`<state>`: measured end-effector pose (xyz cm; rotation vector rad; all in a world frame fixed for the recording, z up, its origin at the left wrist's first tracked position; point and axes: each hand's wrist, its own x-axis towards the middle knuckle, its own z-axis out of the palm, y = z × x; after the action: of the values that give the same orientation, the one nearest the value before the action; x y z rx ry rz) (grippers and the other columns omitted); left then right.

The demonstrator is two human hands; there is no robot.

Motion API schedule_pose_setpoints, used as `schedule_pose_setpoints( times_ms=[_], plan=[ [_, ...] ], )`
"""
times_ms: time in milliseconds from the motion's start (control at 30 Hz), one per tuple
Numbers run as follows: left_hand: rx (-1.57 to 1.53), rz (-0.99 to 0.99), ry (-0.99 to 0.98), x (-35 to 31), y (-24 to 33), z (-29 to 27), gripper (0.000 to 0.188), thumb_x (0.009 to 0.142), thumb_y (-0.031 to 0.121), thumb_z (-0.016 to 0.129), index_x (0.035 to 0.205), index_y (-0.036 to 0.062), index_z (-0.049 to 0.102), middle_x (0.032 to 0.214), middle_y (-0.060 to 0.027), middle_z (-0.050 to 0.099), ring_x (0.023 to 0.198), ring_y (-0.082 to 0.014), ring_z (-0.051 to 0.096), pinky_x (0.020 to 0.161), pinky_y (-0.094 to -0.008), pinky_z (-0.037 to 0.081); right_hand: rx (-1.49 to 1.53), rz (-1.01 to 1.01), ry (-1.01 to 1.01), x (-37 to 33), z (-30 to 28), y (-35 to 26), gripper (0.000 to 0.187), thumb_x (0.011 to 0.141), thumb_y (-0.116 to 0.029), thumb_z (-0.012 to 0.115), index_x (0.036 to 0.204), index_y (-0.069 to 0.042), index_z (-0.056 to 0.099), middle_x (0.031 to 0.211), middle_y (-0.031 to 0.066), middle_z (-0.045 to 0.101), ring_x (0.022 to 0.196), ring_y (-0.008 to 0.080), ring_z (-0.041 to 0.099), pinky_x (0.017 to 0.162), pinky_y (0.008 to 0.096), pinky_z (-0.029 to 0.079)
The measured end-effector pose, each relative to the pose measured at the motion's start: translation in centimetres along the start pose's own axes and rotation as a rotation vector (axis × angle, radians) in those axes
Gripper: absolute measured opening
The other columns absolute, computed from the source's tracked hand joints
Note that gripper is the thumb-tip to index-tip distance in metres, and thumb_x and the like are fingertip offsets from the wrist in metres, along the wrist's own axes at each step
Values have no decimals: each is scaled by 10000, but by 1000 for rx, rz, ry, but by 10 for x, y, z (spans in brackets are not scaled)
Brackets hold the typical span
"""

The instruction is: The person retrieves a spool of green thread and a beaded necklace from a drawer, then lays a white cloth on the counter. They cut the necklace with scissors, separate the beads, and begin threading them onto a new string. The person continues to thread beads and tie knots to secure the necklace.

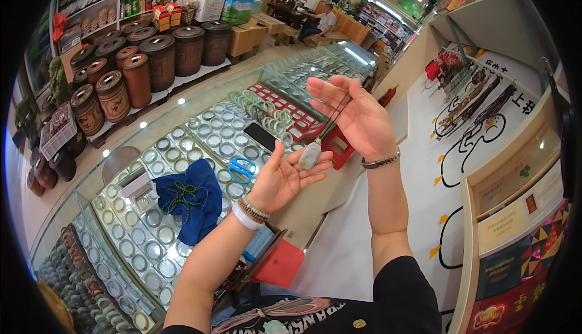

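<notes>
A pale, carved-looking stone pendant [310,156] hangs on a dark cord [332,119] at the middle of the view. The cord runs up into my right hand [364,119], whose fingers curl round it with the palm toward me. Below it, my left hand [291,173] is open, palm up, with fingers stretched out. The pendant lies against those fingers; whether they bear its weight I cannot tell. Blue-handled scissors [241,170] and a black phone [260,136] are on the glass counter just past my left hand.
The glass counter [200,106] holds rows of bangles [165,233] and red trays [285,106]. A blue cloth [203,191] with dark green beads [182,199] sits on top. Necklaces [485,106] hang at right above a shelf of boxes [503,231]. A person [325,22] sits far back.
</notes>
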<state>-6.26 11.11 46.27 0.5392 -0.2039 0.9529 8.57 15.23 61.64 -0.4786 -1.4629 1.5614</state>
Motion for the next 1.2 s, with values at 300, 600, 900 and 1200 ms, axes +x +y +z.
schedule_pose_setpoints(
  times_ms=[300, 600, 900, 1200],
  plan=[
    [-282, -2, 13, -21, 6, 0, 882, 953, 679, 244, 1487, -23, 250, 1514, -269, 290, 1385, -396, 340, 1152, -483, 288, -44, 14, 137, 22, -19, 30, 395, 1053, -316, 375, 1210, 6, 541, 1293, 202, 576, 1229, 274, 545, 1056, 425, 438],
    [-357, 26, 7, -20, 12, 6, 955, 916, 733, 247, 1481, -37, 251, 1527, -269, 253, 1406, -385, 299, 1174, -481, 240, -44, -19, 143, 28, -2, 21, 368, 1050, -302, 402, 1181, -2, 571, 1228, 147, 626, 1160, 206, 582, 998, 370, 460],
    [-17, 68, 155, -41, 4, -49, 833, 951, 677, 288, 1486, 39, 293, 1519, -247, 293, 1377, -372, 343, 1126, -486, 310, -342, -181, 132, 45, 1, -58, 411, 1049, -360, 379, 1219, -27, 550, 1317, 155, 581, 1205, 219, 559, 997, 360, 448],
    [730, 0, 672, -157, -66, -142, 514, 994, 435, 474, 1206, -11, 620, 1111, -81, 655, 1004, -168, 595, 882, -312, 468, -369, -243, 81, 91, -26, -160, 406, 1045, -337, 381, 1202, 2, 540, 1295, 222, 574, 1203, 285, 563, 1046, 414, 445]
  ],
)
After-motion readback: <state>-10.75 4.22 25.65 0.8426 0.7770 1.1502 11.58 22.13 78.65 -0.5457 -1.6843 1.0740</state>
